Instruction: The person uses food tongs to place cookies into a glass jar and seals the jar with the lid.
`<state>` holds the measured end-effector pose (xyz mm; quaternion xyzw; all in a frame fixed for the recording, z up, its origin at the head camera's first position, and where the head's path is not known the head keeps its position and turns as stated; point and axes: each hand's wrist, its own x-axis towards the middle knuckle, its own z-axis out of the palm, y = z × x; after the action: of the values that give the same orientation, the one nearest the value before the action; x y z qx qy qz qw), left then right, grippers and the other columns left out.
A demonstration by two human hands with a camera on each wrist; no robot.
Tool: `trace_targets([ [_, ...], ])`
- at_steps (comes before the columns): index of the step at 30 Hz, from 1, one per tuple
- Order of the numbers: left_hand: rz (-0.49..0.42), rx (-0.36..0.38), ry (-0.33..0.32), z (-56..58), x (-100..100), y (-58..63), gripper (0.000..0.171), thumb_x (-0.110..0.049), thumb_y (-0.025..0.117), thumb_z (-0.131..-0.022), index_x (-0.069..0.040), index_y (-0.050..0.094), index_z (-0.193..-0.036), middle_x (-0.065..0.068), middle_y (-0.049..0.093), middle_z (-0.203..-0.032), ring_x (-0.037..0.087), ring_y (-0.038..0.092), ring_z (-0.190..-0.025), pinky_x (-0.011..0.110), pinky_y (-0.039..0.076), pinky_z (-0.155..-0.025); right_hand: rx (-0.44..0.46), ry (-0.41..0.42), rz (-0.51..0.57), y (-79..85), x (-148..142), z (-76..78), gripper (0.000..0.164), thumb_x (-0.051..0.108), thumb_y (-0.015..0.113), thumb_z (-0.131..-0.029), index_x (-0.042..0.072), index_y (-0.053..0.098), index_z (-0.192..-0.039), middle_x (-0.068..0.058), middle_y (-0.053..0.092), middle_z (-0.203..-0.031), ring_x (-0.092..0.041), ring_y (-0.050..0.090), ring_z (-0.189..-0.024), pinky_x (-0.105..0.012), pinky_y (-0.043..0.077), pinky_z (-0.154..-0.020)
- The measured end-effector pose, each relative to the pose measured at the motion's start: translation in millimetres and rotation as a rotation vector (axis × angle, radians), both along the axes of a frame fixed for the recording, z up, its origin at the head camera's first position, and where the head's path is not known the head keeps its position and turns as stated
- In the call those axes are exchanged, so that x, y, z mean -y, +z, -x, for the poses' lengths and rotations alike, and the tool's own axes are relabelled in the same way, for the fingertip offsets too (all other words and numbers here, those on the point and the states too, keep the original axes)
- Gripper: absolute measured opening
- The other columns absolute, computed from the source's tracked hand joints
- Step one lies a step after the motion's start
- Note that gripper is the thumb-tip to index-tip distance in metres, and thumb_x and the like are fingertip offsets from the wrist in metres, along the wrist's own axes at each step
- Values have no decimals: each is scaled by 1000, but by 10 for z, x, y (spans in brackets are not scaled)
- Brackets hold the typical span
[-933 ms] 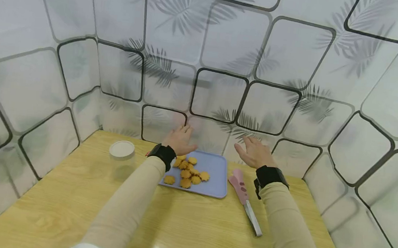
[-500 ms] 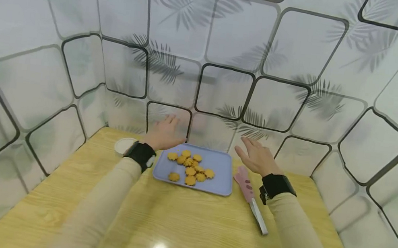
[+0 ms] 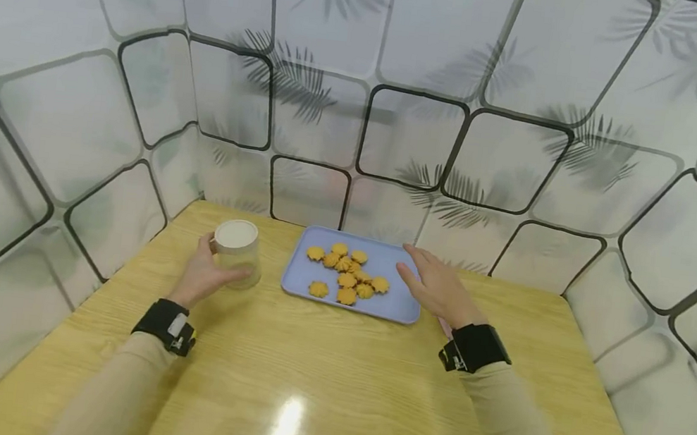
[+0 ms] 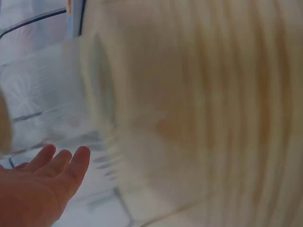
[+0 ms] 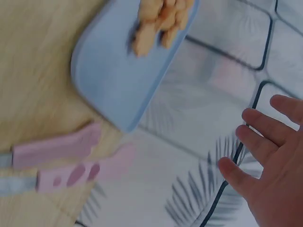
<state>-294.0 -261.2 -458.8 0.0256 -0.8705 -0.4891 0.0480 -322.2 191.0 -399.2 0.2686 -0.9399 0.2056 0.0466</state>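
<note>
A clear jar [image 3: 239,257] with a white lid [image 3: 237,234] stands at the table's left side. My left hand [image 3: 199,274] is beside it, thumb in front and fingers at its far left side. In the left wrist view those fingers [image 4: 57,163] look straight, next to the clear jar wall [image 4: 47,94]. My right hand [image 3: 436,289] hovers with fingers extended over the right end of the blue tray [image 3: 391,300], holding nothing. Below it, mostly hidden in the head view, lie the pink-tipped tongs [image 5: 66,177].
Several flower-shaped cookies [image 3: 347,280] lie on the tray, mostly at its left and middle. The wooden table [image 3: 282,359] backs onto a patterned curtain [image 3: 306,192] that also closes in both sides.
My left hand has swung left and down from above the tray to the jar. My right hand now overlaps the tray's right end and covers most of the tongs. The head view has tilted down.
</note>
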Motion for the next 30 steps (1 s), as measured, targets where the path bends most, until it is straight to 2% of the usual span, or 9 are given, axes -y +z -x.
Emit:
trace_targets([
  [5,-77,1,78,40,-12,-160,109,-29,87,-81,3,16,-157,34,33,-155,49,33,-145,62,29,-119,-19,73,3,-35,179,-138,60,44,39,-110,6,37,-157,-19,44,-157,-39,45,-142,-56,36,-116],
  [7,-80,-2,90,0,-10,-161,107,-27,87,-80,5,17,-154,35,34,-154,50,34,-143,62,30,-118,-15,90,20,-21,239,-186,59,43,40,-110,8,37,-157,-18,46,-156,-38,46,-142,-55,38,-116],
  [9,-79,-1,63,-72,-35,-159,105,-25,88,-79,6,18,-151,36,37,-151,51,38,-141,62,30,-118,-5,106,26,6,293,-242,59,43,42,-110,9,37,-158,-18,46,-156,-37,46,-141,-52,39,-116],
  [13,-86,-7,-68,-259,-255,-173,104,-19,91,-73,7,23,-148,35,45,-144,50,45,-134,64,33,-115,5,133,-27,72,400,-401,64,46,49,-106,11,36,-158,-17,52,-151,-33,57,-130,-51,48,-106],
  [18,-139,-10,-239,-405,-768,-179,104,-12,96,-64,1,31,-144,28,52,-140,46,50,-131,64,37,-112,4,157,-72,136,621,-613,70,52,56,-101,13,40,-157,-16,58,-143,-33,64,-119,-51,54,-97],
  [21,-173,-8,-343,-432,-1103,-188,106,-9,97,-60,-5,35,-146,21,54,-141,40,52,-131,62,38,-113,-35,152,-100,114,752,-704,73,59,55,-98,15,43,-155,-17,58,-143,-34,65,-116,-49,57,-90],
  [23,-180,-5,-423,-443,-1316,-202,107,-9,96,-60,-8,37,-149,17,56,-141,37,53,-130,59,40,-112,-70,135,-127,72,804,-761,76,63,56,-96,16,45,-154,-17,61,-137,-30,68,-101,-41,59,-78],
  [26,-200,10,-555,-444,-1587,-231,106,-9,95,-64,-12,38,-154,12,56,-144,33,54,-130,53,44,-111,-121,103,-151,2,830,-834,72,66,59,-92,14,55,-142,-13,65,-112,-18,61,-77,-28,52,-59],
  [30,-225,38,-645,-442,-1803,-239,102,-9,93,-68,-15,40,-155,7,56,-147,29,55,-132,47,44,-112,-153,17,-186,-52,820,-894,67,68,63,-87,13,60,-124,-8,59,-94,-14,51,-66,-24,44,-50],
])
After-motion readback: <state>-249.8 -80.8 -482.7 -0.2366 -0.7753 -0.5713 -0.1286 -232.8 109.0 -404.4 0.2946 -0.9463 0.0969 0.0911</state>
